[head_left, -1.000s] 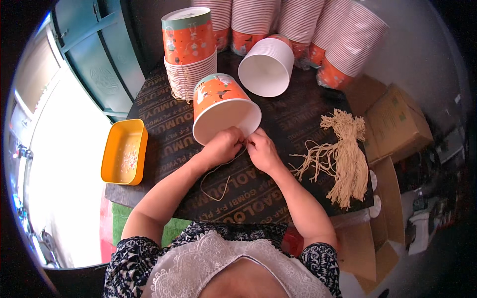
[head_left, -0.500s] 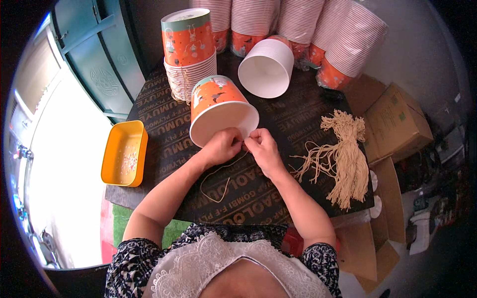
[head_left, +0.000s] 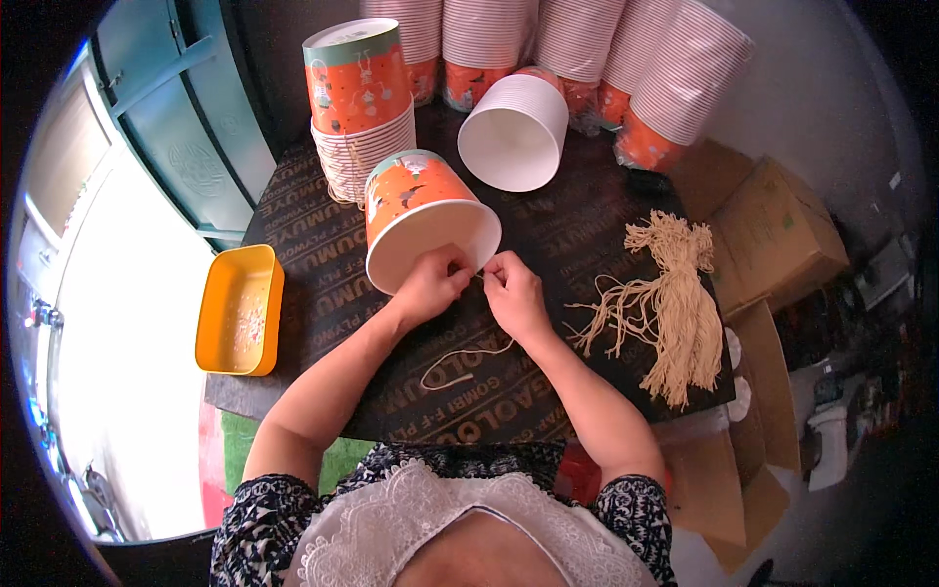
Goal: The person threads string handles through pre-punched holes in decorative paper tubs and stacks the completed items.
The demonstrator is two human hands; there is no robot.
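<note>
An orange paper bucket [head_left: 423, 196] with a green band lies tilted on the table, its white mouth toward me. At the near rim my left hand [head_left: 430, 284], closed in a pinch, reaches partly into the mouth. My right hand [head_left: 514, 295] is closed just outside the same rim, its fingertips close to the left ones. A thin beige cord [head_left: 468, 351] passes between both hands' fingertips, and its loose end curls on the table below them. Whether the cord goes through the bucket's wall is hidden by my fingers.
A bundle of beige cords [head_left: 682, 313] lies at the right. A yellow tray [head_left: 202, 323] with small bits stands at the left edge. Behind are a bucket stack [head_left: 357, 93], a white-mouthed stack on its side [head_left: 514, 137] and several wrapped stacks [head_left: 690, 73]. Cardboard boxes [head_left: 782, 235] stand right.
My right fingers have drawn slightly apart from the left ones. The cord's loose end has shifted right and now curls differently. The whole view has moved slightly.
</note>
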